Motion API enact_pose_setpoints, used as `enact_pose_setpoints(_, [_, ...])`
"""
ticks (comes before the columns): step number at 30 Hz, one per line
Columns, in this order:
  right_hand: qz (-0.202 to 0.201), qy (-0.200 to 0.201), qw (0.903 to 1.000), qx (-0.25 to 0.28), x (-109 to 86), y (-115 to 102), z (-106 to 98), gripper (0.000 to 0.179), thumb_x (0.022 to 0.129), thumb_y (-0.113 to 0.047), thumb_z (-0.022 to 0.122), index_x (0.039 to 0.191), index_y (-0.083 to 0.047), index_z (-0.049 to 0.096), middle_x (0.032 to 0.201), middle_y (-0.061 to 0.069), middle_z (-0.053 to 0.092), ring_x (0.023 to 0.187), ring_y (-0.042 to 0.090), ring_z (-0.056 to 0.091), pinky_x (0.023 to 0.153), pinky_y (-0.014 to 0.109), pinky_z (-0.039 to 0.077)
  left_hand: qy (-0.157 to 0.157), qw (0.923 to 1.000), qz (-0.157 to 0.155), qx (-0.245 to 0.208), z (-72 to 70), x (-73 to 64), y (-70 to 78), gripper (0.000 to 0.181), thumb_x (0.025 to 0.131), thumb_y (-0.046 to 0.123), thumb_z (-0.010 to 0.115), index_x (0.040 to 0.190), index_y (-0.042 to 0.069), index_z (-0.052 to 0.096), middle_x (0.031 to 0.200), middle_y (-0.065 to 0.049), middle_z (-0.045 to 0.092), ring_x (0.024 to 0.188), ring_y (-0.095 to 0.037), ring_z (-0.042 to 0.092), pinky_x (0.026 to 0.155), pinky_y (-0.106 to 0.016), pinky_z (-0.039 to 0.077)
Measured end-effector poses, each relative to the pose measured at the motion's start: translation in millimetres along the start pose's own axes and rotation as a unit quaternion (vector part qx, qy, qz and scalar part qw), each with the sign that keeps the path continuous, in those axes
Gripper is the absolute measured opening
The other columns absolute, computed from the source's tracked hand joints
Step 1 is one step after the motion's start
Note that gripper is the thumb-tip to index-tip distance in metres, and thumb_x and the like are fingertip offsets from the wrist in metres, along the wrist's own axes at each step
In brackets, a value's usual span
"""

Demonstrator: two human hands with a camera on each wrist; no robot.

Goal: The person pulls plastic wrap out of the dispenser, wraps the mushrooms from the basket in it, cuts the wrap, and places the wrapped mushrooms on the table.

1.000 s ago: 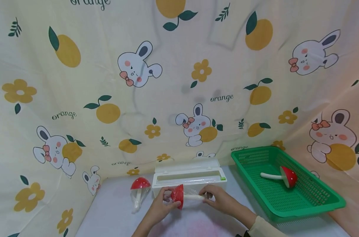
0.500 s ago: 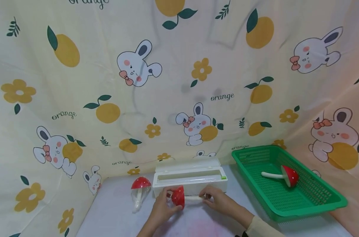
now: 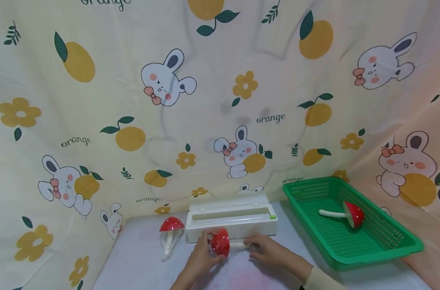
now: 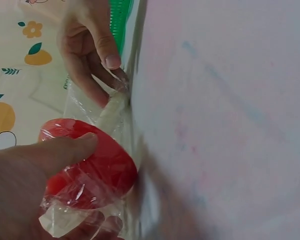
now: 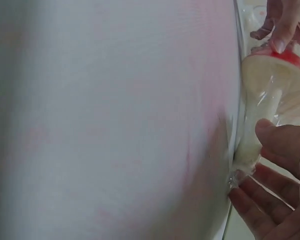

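Gripped mushroom (image 3: 220, 243) by cap (image 4: 112, 161) with left fingers (image 4: 85, 145), just in front of box (image 3: 247, 230); spread right fingers (image 5: 270, 205) loosely about stem (image 3: 237, 245) end. Seemed light, stiff, slick in film (image 4: 82, 187); looked best held round cap.

In the head view, illumination was moderate and diffuse; the backdrop cloth (image 3: 205, 121) showed a cooler tint at left, a warmer tint at right, and soft grey shading along its folds. Both wrist views were dimmer. Small specular highlights marked the plastic film (image 4: 80, 189) over the red cap (image 4: 117, 165). Soft-edged shadows fell across the tablecloth (image 4: 230, 145), whose markings appeared blurred. In the right wrist view, a dark, unfocused band ran down the left edge.
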State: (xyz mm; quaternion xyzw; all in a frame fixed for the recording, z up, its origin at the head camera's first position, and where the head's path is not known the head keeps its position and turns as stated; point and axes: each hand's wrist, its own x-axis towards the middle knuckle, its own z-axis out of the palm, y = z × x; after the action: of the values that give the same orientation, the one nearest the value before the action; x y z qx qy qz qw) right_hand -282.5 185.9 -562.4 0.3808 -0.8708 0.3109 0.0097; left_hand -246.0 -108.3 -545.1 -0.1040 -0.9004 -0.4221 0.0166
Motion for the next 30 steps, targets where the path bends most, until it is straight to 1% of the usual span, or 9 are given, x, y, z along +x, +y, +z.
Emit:
enact_pose_setpoints(2, [-0.003,0.007,0.9999,0.010,-2.1,0,-1,0.037,0.098,-0.019,0.080,0.131,-0.006,0.069,0.126,0.007,0.069,0.112,0.020,0.067,0.098,0.036,0.058,-0.001,0.9999,0.006,0.010,-2.2,-1.5,0.6,0.080,0.078,0.019,0.098,0.137,0.016,0.044,0.122,-0.009,0.057,0.112,-0.029,0.062,0.089,-0.054,0.056])
enact_pose_setpoints(5, [-0.021,0.021,0.9992,0.025,-5.4,1,-2,0.037,0.099,-0.017,0.079,0.131,-0.005,0.068,0.122,0.009,0.069,0.108,0.022,0.067,0.095,0.037,0.059,-0.005,0.9998,0.011,0.014,-4.5,-3.6,0.4,0.081,0.078,0.021,0.098,0.137,0.018,0.043,0.125,-0.010,0.055,0.112,-0.029,0.061,0.089,-0.054,0.056])
enact_pose_setpoints(9, [-0.060,0.039,0.9969,0.031,-8.6,2,-3,0.035,0.099,-0.013,0.078,0.130,-0.001,0.067,0.117,0.012,0.070,0.103,0.024,0.068,0.091,0.038,0.060,-0.007,1.0000,0.005,0.001,-5.9,-6.2,0.1,0.081,0.078,0.022,0.098,0.138,0.019,0.044,0.129,-0.014,0.055,0.115,-0.032,0.061,0.090,-0.058,0.056])
enact_pose_setpoints(12, [-0.079,0.049,0.9952,0.030,-10.0,2,-3,0.034,0.099,-0.010,0.078,0.129,0.001,0.067,0.116,0.014,0.070,0.102,0.027,0.069,0.089,0.039,0.061,-0.008,0.9999,-0.002,-0.006,-6.8,-7.7,1.1,0.080,0.079,0.024,0.098,0.138,0.019,0.044,0.130,-0.016,0.054,0.117,-0.035,0.062,0.092,-0.060,0.056])
enact_pose_setpoints(15, [-0.076,0.055,0.9952,0.028,-11.3,1,-4,0.033,0.099,-0.010,0.078,0.128,0.001,0.067,0.117,0.015,0.071,0.102,0.029,0.070,0.090,0.038,0.061,-0.006,1.0000,-0.003,-0.005,-8.0,-9.3,2.2,0.078,0.080,0.026,0.097,0.138,0.019,0.045,0.130,-0.016,0.055,0.117,-0.036,0.062,0.091,-0.060,0.056])
enact_pose_setpoints(19, [-0.070,0.074,0.9944,0.030,-13.7,-1,-8,0.030,0.098,-0.007,0.077,0.126,0.000,0.068,0.118,0.015,0.072,0.102,0.031,0.071,0.088,0.038,0.062,0.001,1.0000,0.002,0.004,-9.4,-10.8,4.1,0.075,0.081,0.028,0.096,0.136,0.018,0.046,0.128,-0.015,0.056,0.113,-0.032,0.062,0.087,-0.053,0.055])
enact_pose_setpoints(22, [-0.075,0.110,0.9903,0.040,-15.8,-2,-10,0.025,0.098,-0.003,0.077,0.121,0.001,0.069,0.115,0.016,0.073,0.098,0.031,0.073,0.084,0.040,0.064,0.003,1.0000,-0.005,0.007,-10.5,-10.5,6.3,0.070,0.084,0.031,0.094,0.135,0.018,0.047,0.129,-0.015,0.057,0.110,-0.029,0.061,0.086,-0.051,0.056])
enact_pose_setpoints(26, [-0.071,0.183,0.9798,0.040,-17.9,0,-12,0.017,0.094,0.000,0.079,0.109,-0.001,0.072,0.104,0.012,0.074,0.088,0.021,0.072,0.075,0.037,0.064,0.005,0.9995,-0.027,0.014,-15.6,-8.3,11.5,0.061,0.090,0.038,0.088,0.134,0.019,0.050,0.131,-0.015,0.057,0.112,-0.031,0.061,0.090,-0.056,0.058])
enact_pose_setpoints(30, [-0.046,0.266,0.9628,0.022,-18.5,4,-13,0.022,0.087,0.001,0.086,0.099,-0.007,0.070,0.092,0.002,0.071,0.078,0.013,0.067,0.065,0.031,0.060,0.022,0.9995,-0.006,0.023,-24.8,-4.8,17.2,0.051,0.095,0.037,0.083,0.132,0.015,0.055,0.129,-0.016,0.059,0.116,-0.035,0.061,0.093,-0.059,0.056])
